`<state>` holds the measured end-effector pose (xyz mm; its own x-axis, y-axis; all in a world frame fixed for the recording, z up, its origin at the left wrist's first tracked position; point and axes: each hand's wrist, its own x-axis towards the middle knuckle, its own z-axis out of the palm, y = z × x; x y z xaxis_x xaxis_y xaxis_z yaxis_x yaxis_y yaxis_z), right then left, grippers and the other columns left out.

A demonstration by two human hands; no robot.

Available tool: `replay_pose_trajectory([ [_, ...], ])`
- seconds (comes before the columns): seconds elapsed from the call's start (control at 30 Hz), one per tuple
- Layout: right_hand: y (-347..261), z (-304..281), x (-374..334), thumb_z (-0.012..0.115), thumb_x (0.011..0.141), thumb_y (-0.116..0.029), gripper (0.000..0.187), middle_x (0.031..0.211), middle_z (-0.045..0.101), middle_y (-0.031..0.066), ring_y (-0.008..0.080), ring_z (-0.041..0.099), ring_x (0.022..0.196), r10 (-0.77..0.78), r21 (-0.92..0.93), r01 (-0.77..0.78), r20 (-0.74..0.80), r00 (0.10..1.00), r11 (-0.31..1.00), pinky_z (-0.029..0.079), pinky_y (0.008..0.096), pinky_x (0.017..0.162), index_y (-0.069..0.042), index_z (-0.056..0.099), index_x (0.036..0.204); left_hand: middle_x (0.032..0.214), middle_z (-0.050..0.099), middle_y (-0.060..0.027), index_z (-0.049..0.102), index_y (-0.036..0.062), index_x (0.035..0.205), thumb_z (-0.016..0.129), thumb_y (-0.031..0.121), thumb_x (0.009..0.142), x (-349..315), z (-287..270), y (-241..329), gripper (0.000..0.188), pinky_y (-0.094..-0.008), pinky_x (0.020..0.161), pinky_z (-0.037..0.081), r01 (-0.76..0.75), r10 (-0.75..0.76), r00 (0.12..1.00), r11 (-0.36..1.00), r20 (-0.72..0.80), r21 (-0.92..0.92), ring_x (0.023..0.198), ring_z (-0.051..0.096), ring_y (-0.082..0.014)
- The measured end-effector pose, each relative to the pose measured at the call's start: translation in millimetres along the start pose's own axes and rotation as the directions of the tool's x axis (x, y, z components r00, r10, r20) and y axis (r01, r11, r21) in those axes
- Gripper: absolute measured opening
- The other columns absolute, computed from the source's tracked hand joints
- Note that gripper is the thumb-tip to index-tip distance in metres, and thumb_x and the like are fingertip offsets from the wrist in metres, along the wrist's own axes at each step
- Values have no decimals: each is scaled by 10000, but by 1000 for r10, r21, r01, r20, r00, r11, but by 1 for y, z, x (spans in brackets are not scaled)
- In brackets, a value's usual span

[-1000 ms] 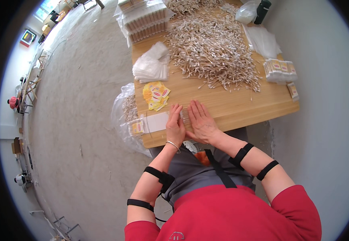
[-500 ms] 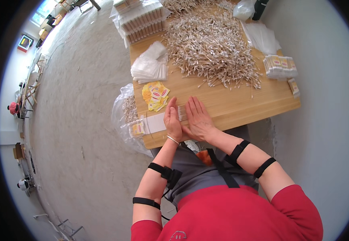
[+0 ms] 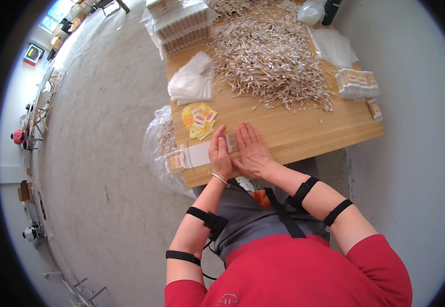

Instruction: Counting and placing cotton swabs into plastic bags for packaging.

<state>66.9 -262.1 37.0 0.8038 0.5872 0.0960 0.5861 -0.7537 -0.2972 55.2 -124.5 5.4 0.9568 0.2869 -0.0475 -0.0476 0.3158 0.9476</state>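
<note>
Right now we have both palms turned toward each other on the wooden table (image 3: pixel 304 130), with a small bundle of cotton swabs (image 3: pixel 231 143) squeezed between them near the front edge. Our left hand (image 3: pixel 219 155) stands on its side with the fingers straight and close together, and our right hand (image 3: pixel 251 150) lies flatter, fingers spread a little, its inner edge against the bundle; neither hand pinches, they press from the two sides. To do this well, we judge that the palms should stay parallel and push evenly, so that the sticks line up side by side and their tips come level, and that the pressure should be light enough that none rolls over its neighbours or slips out at the ends. The bundle itself looks like a short row of thin pale sticks with white tips, mostly hidden by the hands, so we cannot tell how many there are. Just to the left of it lies a flat white sleeve (image 3: pixel 199 153), and beyond that a filled packet (image 3: pixel 175 161) at the table's corner. Yellow and red labels (image 3: pixel 199 119) lie just behind our left hand, a stack of clear bags (image 3: pixel 192 84) farther back, and the great loose heap of swabs (image 3: pixel 271 59) covers the far half of the table, well apart from our hands.
</note>
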Motion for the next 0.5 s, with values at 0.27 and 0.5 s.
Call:
replay_pose_trajectory([
  [0.27,5,7,-1,525,810,-456,883,1497,181,271,376,142,1421,19,-41,-19,17,1000,999,95,446,1167,102,205,1415,1105,511,-122,596,96,1218,588,227,869,-52,-6,35,373,-421,928,344,-431,225,898,293,377,853,1052,443,-316],
  [0.5,4,5,-2,562,753,-441,928,1496,184,272,373,146,1422,-23,-45,21,-53,998,999,94,445,1169,98,204,1418,1015,486,-92,563,128,1274,572,353,874,-56,-8,40,459,-422,907,291,-455,93,891,180,445,872,987,430,-279],
])
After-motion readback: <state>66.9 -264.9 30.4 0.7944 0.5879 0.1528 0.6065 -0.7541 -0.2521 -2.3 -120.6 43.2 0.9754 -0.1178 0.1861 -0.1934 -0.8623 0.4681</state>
